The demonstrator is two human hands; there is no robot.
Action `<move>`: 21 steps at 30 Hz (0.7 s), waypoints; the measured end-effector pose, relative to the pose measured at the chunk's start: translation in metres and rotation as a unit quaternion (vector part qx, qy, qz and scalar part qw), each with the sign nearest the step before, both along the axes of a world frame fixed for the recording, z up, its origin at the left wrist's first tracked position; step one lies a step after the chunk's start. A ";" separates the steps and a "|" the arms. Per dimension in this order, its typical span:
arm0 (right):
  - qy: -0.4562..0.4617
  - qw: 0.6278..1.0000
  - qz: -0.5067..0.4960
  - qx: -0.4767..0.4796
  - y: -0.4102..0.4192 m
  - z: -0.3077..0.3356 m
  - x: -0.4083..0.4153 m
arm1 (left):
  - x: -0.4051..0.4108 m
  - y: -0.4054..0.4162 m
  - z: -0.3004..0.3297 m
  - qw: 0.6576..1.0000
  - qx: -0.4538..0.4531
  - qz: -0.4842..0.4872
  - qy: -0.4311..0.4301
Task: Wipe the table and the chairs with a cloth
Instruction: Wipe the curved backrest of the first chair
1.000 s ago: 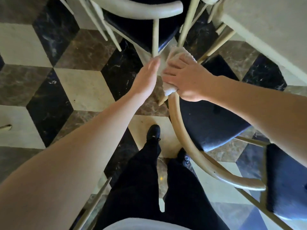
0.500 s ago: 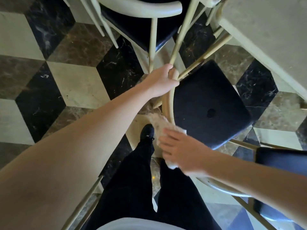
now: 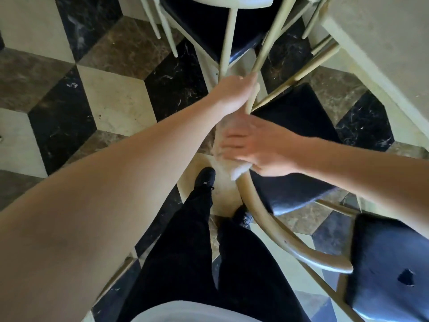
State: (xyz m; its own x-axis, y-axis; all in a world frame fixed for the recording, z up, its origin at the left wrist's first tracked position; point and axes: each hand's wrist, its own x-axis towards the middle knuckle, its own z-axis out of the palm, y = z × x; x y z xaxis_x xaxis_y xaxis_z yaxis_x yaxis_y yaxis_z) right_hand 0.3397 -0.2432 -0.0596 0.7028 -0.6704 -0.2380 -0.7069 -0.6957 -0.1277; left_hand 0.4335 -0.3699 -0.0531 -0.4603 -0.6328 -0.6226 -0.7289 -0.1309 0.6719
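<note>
Pale cloth (image 3: 234,169) mostly under right hand (image 3: 260,147)

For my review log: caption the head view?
Left hand steadies the chair back; right hand wipes it with a cloth.

Left hand (image 3: 234,94) on chair rail (image 3: 267,217), right hand (image 3: 257,147) just below pressing cloth (image 3: 239,170), table (image 3: 383,43) right.

The right hand (image 3: 260,145) is motion-blurred and hides most of the cloth (image 3: 236,169); the surface (image 3: 383,31) is cut off.
</note>
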 end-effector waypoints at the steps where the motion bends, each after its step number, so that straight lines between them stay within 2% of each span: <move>1: 0.022 0.999 -0.047 0.000 -0.023 -0.001 -0.006 | 0.003 -0.001 0.003 0.999 -0.019 0.035 0.017; 4: 0.070 0.975 -0.206 0.040 -0.074 -0.004 -0.028 | 0.013 -0.002 0.007 0.994 -0.079 0.055 0.043; 7: 0.070 0.972 -0.220 0.050 -0.078 -0.005 -0.023 | 0.023 0.003 0.001 0.993 -0.099 0.045 0.048; 9: 0.054 0.982 -0.174 0.050 -0.055 -0.003 -0.009 | 0.027 0.011 -0.003 0.994 -0.065 0.063 0.059; 13: 0.038 0.997 -0.028 0.060 0.021 0.006 0.025 | 0.034 0.033 -0.014 0.989 -0.085 0.108 0.052; 18: 0.114 0.973 0.156 0.122 0.154 0.008 0.038 | 0.043 0.085 -0.020 0.989 -0.085 0.115 0.039; 21: 0.127 0.956 0.222 0.146 0.235 0.003 0.003 | 0.046 0.139 -0.025 0.975 -0.149 0.140 0.089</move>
State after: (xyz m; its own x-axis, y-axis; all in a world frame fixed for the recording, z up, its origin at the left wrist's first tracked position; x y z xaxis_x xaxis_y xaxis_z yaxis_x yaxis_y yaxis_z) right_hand 0.3430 -0.0081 -0.0562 0.7968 -0.1994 -0.5704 -0.3849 -0.8952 -0.2248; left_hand 0.4793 -0.2311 -0.0779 -0.3278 -0.8899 -0.3174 -0.5609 -0.0870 0.8233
